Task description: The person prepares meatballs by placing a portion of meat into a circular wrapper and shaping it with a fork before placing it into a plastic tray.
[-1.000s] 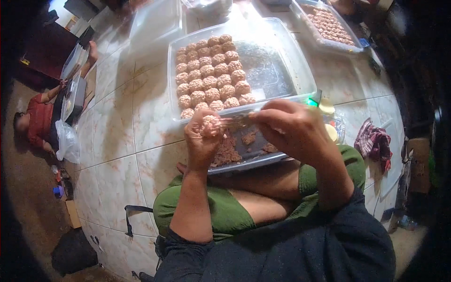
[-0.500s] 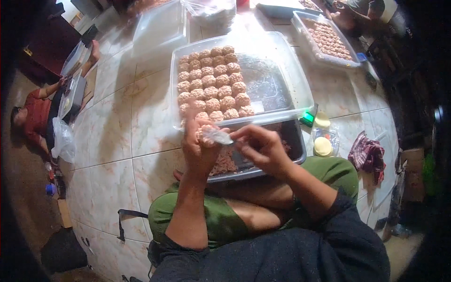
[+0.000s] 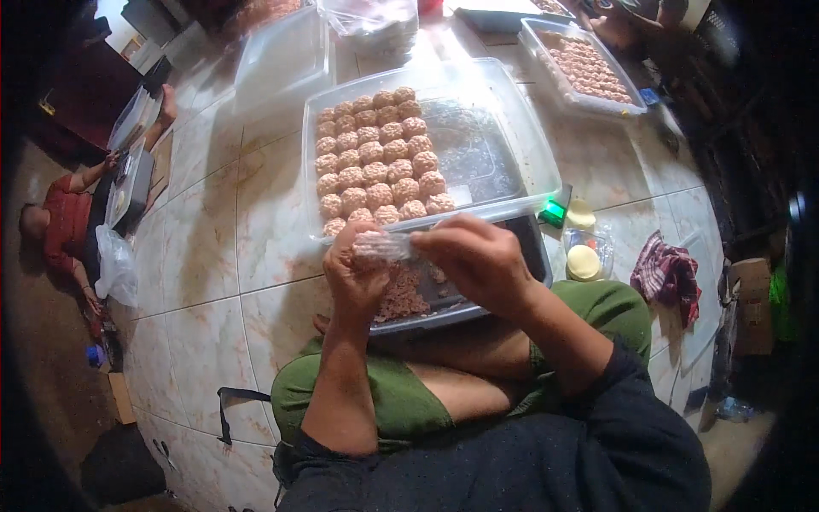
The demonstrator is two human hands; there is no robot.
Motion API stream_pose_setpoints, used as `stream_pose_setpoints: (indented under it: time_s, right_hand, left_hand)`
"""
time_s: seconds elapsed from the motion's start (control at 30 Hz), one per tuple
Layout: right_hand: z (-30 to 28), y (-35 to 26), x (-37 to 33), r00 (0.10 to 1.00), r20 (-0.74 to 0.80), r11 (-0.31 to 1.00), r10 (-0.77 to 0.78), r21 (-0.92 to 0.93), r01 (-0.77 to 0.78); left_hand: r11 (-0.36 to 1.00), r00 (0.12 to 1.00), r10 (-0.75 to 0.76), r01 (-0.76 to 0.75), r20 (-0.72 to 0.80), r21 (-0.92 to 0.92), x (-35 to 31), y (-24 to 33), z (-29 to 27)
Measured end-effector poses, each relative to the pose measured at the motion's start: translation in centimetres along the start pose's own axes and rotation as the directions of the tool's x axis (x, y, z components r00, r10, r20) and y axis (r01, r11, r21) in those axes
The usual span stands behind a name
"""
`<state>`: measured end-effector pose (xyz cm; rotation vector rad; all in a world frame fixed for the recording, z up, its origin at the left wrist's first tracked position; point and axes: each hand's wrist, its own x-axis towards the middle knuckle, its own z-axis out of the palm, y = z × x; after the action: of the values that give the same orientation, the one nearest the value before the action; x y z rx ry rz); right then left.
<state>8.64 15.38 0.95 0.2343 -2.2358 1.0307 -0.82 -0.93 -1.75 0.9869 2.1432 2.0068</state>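
A ball of pinkish, grainy mixture (image 3: 365, 241) sits in the curled left hand (image 3: 350, 271), up above the near edge of a clear box. The left fingers close around it, while a see-through strip (image 3: 394, 247) (blurred, so its exact shape is hard to tell) lies across its front. The right hand (image 3: 482, 256) pinches the strip's other end between bunched fingertips.

Just below the hands is a dark tray (image 3: 426, 321), with loose reddish mixture (image 3: 401, 296) heaped toward its left side. Beyond it, the clear box (image 3: 546, 166) overlaps the tray's far part in this view; rows of similar balls (image 3: 375, 173) fill its left portion, touching or nearly so.

To the right of the tray lie a small green-lit device (image 3: 553, 213), two pale yellow discs (image 3: 583, 263) (one beyond the other) and, farther right, a checked cloth (image 3: 665, 271) in a crumpled heap. Well away at the upper right stands another clear box (image 3: 636, 101) of lumps. Off to the left, a person in a red shirt (image 3: 68, 213) sits near a translucent plastic bag (image 3: 115, 266) on the tiled floor (image 3: 205, 273).
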Motion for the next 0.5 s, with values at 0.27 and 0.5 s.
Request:
stream_pose_setpoints:
  time_s: [0.27,0.5]
  right_hand:
    - [0.8,0.6,-0.5,0.992,0.059,0.981,0.113,0.152,-0.121]
    - [-0.2,2.0,-1.3,0.814,0.238,0.66,0.529,0.487,-0.572]
  left_hand:
    - [0.897,0.989,-0.129,0.088,-0.067,-0.433,-0.2,0.4,0.7]
    - [0.984,0.996,-0.045,0.03,-0.082,-0.178,0.5,2.5,1.1]
